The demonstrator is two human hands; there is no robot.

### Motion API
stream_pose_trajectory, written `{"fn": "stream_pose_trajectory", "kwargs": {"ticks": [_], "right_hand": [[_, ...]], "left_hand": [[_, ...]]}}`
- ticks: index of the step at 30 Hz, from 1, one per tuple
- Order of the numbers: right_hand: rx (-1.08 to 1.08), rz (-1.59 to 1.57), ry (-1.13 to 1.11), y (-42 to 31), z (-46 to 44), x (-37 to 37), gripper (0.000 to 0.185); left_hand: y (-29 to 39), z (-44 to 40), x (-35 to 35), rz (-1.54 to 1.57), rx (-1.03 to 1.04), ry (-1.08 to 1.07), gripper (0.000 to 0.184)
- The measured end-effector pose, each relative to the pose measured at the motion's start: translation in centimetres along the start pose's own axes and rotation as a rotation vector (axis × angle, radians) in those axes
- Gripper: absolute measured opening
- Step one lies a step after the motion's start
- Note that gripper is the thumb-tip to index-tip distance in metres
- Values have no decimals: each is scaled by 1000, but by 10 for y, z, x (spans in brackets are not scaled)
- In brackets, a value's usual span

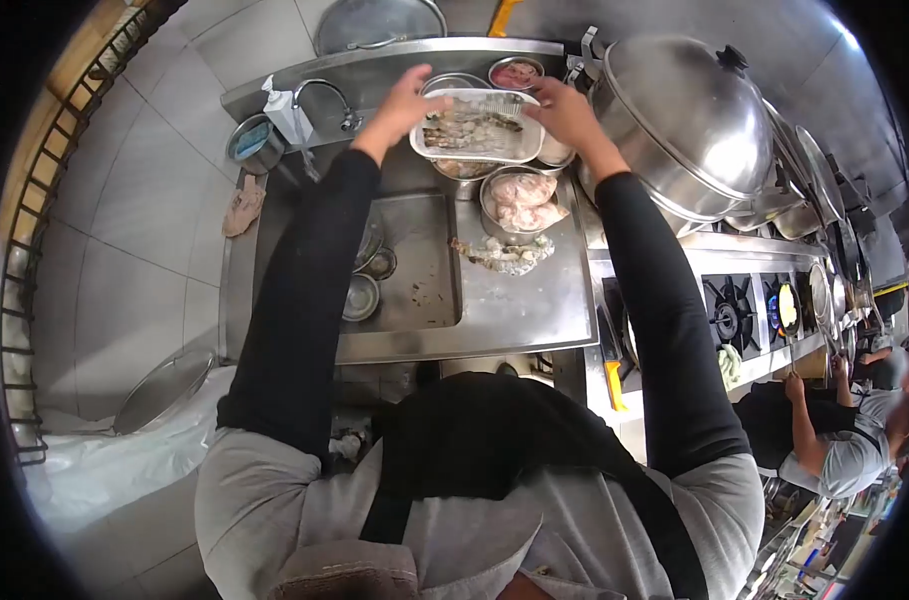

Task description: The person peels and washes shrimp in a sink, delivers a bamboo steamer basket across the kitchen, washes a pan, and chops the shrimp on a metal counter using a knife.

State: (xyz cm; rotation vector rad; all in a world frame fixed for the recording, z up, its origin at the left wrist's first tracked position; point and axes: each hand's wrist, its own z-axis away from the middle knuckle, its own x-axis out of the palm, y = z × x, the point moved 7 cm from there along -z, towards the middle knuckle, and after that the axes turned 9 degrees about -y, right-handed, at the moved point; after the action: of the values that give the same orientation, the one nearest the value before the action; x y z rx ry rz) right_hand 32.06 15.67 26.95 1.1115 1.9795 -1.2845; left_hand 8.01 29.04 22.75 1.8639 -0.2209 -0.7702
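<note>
A white rectangular tray (474,156) of raw shrimp (471,130) sits over several metal bowls at the back of the steel counter. My left hand (404,110) is at the tray's left end, fingers spread and thumb reaching over the rim. At the right end, my right hand (571,118) has its fingers apart, the tips at or very close to the rim. In front of the tray is a metal bowl of pale raw meat (522,200). A pile of shrimp (504,255) lies on the bare steel nearer to me.
A sink basin (414,285) holding small metal bowls is at the left, below a faucet (324,95) and a white pump bottle (286,115). A large domed steel pot (679,115) stands at the right. Beyond it, another person (834,430) works by a lit burner.
</note>
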Motion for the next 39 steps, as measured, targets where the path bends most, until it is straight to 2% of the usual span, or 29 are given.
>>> {"fn": "stream_pose_trajectory", "kwargs": {"ticks": [1,2,4,5,6,7,8,11,12,14,17,20,22,23,26,27,28,30,31,34,35,36,38,39], "right_hand": [[17,210,109,-7,-2,-5,23],[75,97,79,-1,2,-5,22],[215,-123,5,-13,41,-15,22],[207,-285,-79,-8,68,-3,19],[210,-301,-223,-16,99,5,16],[248,-328,-385,-5,129,25,16],[282,-364,-554,6,163,50,17],[159,47,-660,33,221,118,20],[174,103,-602,32,232,133,19],[207,308,-483,26,246,155,17],[306,336,-461,35,254,198,19],[470,91,-678,5,254,209,23],[261,-289,-522,-28,252,209,25],[212,-259,-554,-33,257,215,33],[271,-482,-373,-15,294,168,45],[200,-237,-330,-5,307,139,60],[118,8,-285,9,316,111,76],[217,234,-271,37,333,98,106],[131,341,-378,37,335,110,117],[157,337,-441,16,331,155,117],[174,313,-416,2,322,168,115],[167,252,-402,-16,310,184,107],[62,122,-405,-64,290,231,87],[9,62,-422,-83,280,256,78]], "left_hand": [[0,-7,-17,-200,-2,78,58],[-2,-10,-30,-398,0,151,65],[17,16,-37,-337,211,144,73],[23,42,-34,-309,191,175,68],[15,68,-28,-273,203,201,60],[-4,96,-15,-103,166,235,53],[-22,127,1,62,114,278,46],[-104,206,74,457,-366,174,29],[-136,229,104,599,-499,116,25],[-148,267,164,730,-714,-137,30],[-136,297,220,867,-820,-229,32],[-130,308,238,981,-921,-175,39],[-131,303,239,961,-994,-71,45],[-131,300,233,853,-979,-81,56],[-130,282,211,434,-886,5,62],[-150,275,204,138,-762,190,57],[-149,273,204,-52,-727,248,57],[-134,280,215,-441,-674,345,57],[-134,283,218,-407,-650,387,56],[-154,300,208,-26,-717,213,48],[-193,316,208,230,-752,206,42],[-170,324,187,300,-912,191,35],[-185,336,142,537,-712,275,30],[-184,341,117,771,-748,373,32]]}}
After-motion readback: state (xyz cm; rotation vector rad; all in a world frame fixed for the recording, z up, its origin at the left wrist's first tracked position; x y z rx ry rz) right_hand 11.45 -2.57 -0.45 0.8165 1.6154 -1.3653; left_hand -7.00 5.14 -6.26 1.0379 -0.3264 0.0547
